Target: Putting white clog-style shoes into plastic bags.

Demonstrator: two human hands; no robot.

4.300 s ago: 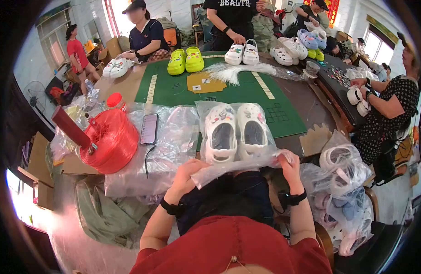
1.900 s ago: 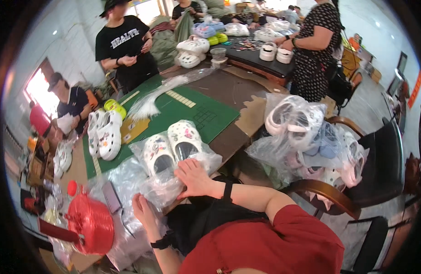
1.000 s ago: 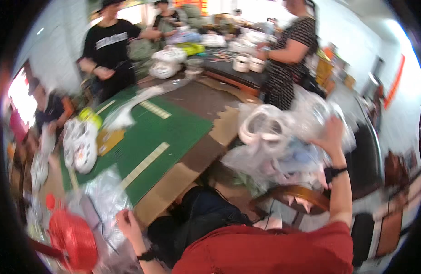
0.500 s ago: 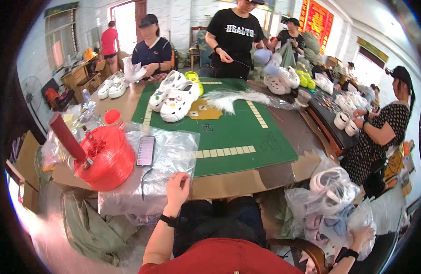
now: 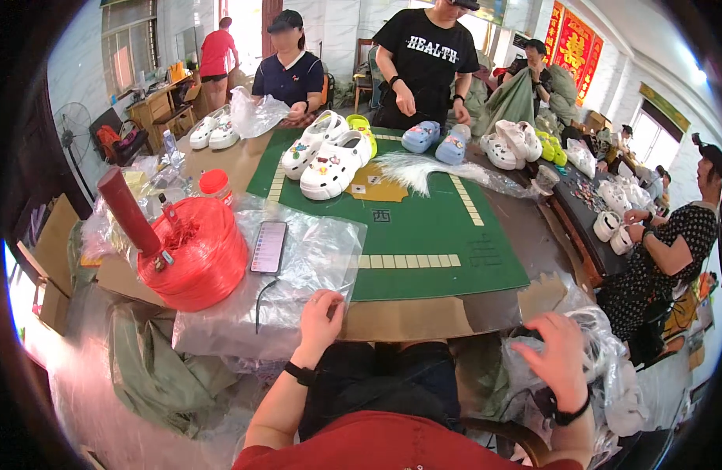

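Note:
My left hand (image 5: 322, 321) hovers at the table's front edge, fingers curled in toward the thumb, with nothing visible in it. Nearest to it are a black zip-tie-like strip (image 5: 264, 304) and a phone (image 5: 268, 247), both lying on a clear plastic sheet (image 5: 322, 235). My right hand (image 5: 555, 356) is raised beside the table's front right corner, thumb and fingers apart and holding nothing I can see. Behind and below it are clear bags with white shoes (image 5: 596, 329). A pair of white clogs with charms (image 5: 334, 168) stands on the green mat (image 5: 423, 286).
A red twine roll (image 5: 196, 262) with a dark red rod (image 5: 130, 211) occupies the left. Blue clogs (image 5: 452, 145), yellow-green clogs (image 5: 362, 129) and clear plastic strips (image 5: 423, 168) lie farther back. Co-workers stand or sit across the table and at the right.
My right hand has risen from the bags at lower right toward the table corner. The blue clogs, earlier by the standing co-worker's hand, now rest on the mat. My left hand barely moves.

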